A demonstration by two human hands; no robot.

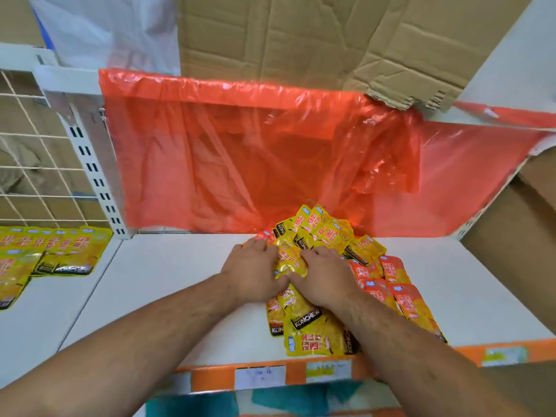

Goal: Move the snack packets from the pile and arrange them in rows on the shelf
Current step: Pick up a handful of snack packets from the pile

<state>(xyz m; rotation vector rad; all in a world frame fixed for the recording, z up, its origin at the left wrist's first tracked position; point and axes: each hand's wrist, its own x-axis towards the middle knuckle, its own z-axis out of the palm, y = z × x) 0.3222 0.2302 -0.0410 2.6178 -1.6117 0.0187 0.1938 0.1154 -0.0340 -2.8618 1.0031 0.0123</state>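
- Gripping a crinkled yellow packet (290, 261) between them, the left hand (255, 267) and right hand (322, 279) meet at the middle of the pile; the right fingers (310, 254) curl onto its foil and the left thumb and fingers pinch its other edge.
- The pile of snack packets (334, 236) is a loose heap of glossy, flat, rectangular pouches, yellow on the near and far sides and orange on the right, each with a black band at one end.
- The heap sits on the white shelf (168, 284), right of its centre, running from the back sheet to the front edge.
- The nearest yellow pouch (319, 332) lies flat, its long axis running front to back and its black band at the far end; the orange pouches (400, 296) overlap like tiles along much the same line, slightly skewed.
- On the adjoining shelf to the left, laid-out yellow packets (51, 251) lie flat in overlapping rows, black bands towards the front.
- The shelf is smooth, matt and white, with an orange edge strip (210, 380) carrying paper labels.
- A translucent red-orange plastic sheet (234, 152), creased and shiny, hangs across the back.
- Torn corrugated cardboard (331, 40) stands above it; a white slotted upright (93, 176) and wire mesh (30, 130) stand at the left.
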